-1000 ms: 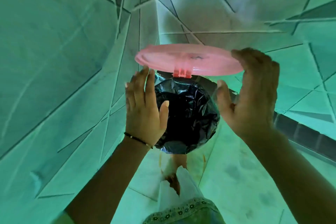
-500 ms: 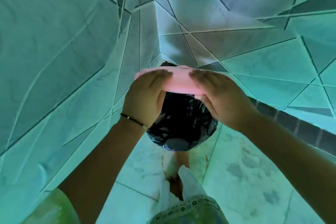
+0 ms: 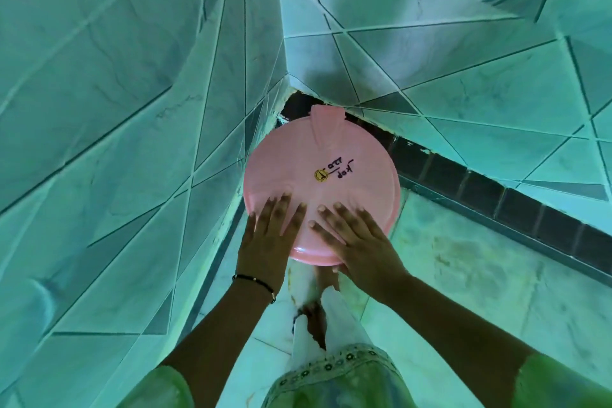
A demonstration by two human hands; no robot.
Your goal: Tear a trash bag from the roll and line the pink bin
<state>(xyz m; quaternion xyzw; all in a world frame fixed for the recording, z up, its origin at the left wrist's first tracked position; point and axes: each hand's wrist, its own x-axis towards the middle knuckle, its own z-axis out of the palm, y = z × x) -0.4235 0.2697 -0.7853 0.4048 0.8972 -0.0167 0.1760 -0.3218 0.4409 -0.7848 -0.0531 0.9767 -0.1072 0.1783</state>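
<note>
2 flat hands, left hand [image 3: 269,237] and right hand [image 3: 359,245], press pink lid [image 3: 321,189] bearing handwriting.

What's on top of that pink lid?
Both hands lie flat on the lid: left hand, right hand. A yellow sticker and handwriting show too. The lid covers the bin beneath it.
</note>
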